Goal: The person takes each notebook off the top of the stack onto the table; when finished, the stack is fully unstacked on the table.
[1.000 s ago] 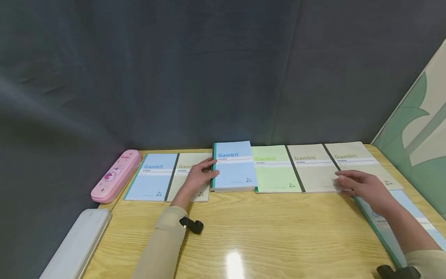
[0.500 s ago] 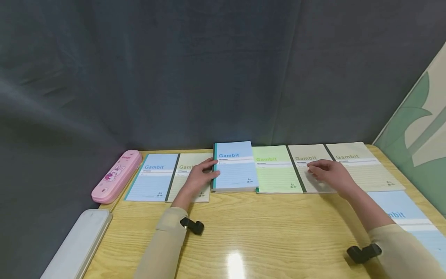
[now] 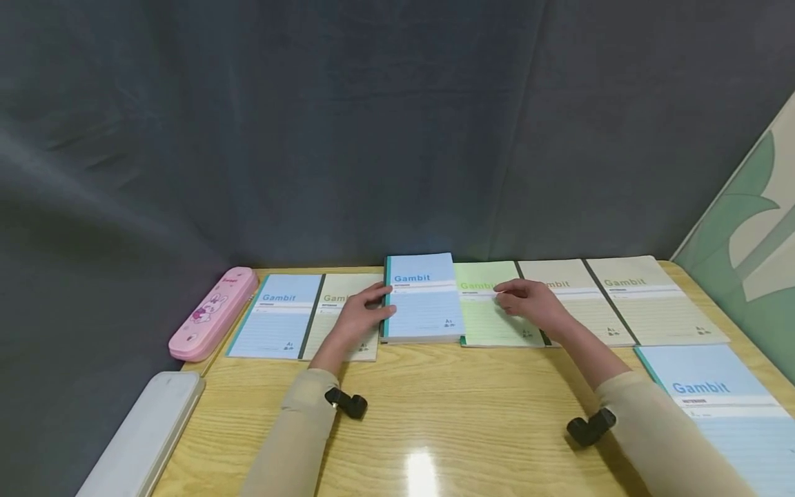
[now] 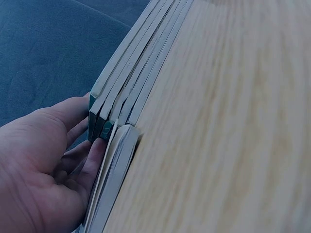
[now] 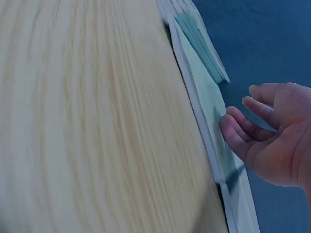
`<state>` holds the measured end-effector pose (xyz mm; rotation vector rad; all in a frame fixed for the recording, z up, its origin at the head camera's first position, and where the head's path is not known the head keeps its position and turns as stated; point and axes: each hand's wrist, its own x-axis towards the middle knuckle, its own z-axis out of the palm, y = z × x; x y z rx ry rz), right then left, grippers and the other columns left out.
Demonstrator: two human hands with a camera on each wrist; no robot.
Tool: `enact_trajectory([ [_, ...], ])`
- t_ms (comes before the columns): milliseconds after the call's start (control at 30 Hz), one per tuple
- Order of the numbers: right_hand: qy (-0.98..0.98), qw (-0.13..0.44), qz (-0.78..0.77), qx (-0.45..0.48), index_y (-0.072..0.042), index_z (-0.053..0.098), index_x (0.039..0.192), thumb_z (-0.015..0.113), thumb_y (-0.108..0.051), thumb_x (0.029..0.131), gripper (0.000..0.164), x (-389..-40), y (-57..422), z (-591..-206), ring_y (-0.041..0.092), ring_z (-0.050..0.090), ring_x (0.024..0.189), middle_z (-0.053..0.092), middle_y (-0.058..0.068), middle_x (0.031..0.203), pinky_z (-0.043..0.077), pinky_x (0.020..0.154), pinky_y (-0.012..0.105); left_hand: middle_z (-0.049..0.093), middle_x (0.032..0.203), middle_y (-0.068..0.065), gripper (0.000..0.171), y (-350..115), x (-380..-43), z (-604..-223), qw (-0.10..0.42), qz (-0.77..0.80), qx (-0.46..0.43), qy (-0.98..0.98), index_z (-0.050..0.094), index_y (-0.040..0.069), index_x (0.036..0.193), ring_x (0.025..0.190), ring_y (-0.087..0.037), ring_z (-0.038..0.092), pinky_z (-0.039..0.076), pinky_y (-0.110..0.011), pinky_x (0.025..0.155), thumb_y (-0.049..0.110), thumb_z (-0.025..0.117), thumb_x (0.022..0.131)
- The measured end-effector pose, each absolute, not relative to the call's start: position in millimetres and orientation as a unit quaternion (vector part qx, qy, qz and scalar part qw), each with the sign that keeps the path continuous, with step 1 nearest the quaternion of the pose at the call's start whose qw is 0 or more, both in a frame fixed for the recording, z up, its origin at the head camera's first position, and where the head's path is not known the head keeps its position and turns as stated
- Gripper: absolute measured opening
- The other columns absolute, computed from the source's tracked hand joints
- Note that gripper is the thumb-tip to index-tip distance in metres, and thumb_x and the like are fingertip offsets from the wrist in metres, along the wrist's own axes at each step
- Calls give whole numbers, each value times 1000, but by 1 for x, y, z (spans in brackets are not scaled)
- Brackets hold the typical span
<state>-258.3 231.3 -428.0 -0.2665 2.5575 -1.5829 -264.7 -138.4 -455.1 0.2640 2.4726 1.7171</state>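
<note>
A blue notebook (image 3: 425, 297) tops a stack of several notebooks in the middle of the row. My left hand (image 3: 359, 317) touches the stack's left spine side with its fingers and thumb; the left wrist view shows the fingertips against the stacked spines (image 4: 99, 121). Beneath that hand lies a cream notebook (image 3: 326, 324), partly covered. My right hand (image 3: 531, 301) hovers over a green notebook (image 3: 491, 331), its fingers loosely bent and holding nothing. In the right wrist view a gap shows between the right hand (image 5: 272, 131) and the green cover.
Another blue notebook (image 3: 279, 317) ends the row at left. Two cream notebooks (image 3: 590, 317) (image 3: 652, 304) lie right of the green one, and a blue notebook (image 3: 714, 414) lies nearer on the right. A pink pencil case (image 3: 211, 314) and a white case (image 3: 143, 428) line the table's left edge.
My right hand has moved left from the blue notebook at right, across the cream notebooks, to above the green one. My left hand has stayed at the stack.
</note>
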Motion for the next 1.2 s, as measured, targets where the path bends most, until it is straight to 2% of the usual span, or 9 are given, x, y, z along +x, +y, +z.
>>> enact_trajectory([
  [267,853,54,-509,-104,5,56,138,61,-16,103,42,-270,204,-432,37,68,105,63,26,125,55,91,45,36,160,5,51,-139,-264,-456,59,571,82,815,57,19,146,137,-26,46,46,-44,105,23,72,97],
  [567,842,54,-522,-127,6,50,143,62,-12,102,46,-280,185,-433,38,67,103,65,27,117,55,91,46,37,160,5,51,-142,-266,-457,56,566,83,818,57,19,146,136,-26,47,47,-44,104,23,72,97],
  [733,825,69,-542,-148,6,43,148,60,-10,103,51,-286,173,-434,40,63,109,62,29,118,56,91,46,37,161,3,52,-143,-266,-457,53,563,85,820,57,19,146,135,-27,48,47,-44,104,24,72,97],
  [933,816,86,-557,-130,2,46,147,65,-13,101,53,-296,162,-439,34,63,106,60,27,121,57,90,41,35,161,3,51,-141,-265,-457,53,561,91,821,56,18,147,137,-27,46,46,-45,105,24,71,98],
  [1200,849,55,-515,-99,-1,57,139,76,-17,94,52,-301,149,-441,24,58,89,59,18,109,56,75,30,37,160,5,51,-137,-266,-459,53,560,89,822,57,20,146,137,-26,45,46,-44,105,26,71,97],
])
